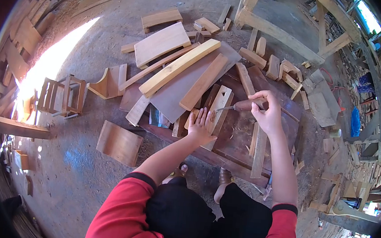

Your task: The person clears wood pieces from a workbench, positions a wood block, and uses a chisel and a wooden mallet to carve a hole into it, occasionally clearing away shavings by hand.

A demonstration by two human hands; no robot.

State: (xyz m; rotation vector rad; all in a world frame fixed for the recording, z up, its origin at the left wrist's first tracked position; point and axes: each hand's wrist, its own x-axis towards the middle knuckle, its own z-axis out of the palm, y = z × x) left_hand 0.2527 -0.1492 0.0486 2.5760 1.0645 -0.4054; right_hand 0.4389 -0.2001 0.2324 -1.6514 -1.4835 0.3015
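My right hand [267,114] grips a chisel [240,106] by its wooden handle, with the metal tip pointing left onto a pale flat wood piece [220,105] that has a slot cut in it. My left hand [200,128] lies flat with fingers spread on the near end of that piece, pressing it down. The piece rests on a dark brown board [238,140] in front of my knees. Small wood chips lie on the board near the tip.
Loose planks [179,66] and offcuts are piled beyond the board. A curved wooden panel [119,142] lies on the concrete floor at the left, near a small slatted frame [62,94]. A timber frame [282,34] stands at the back, and cluttered wood stacks line the right side.
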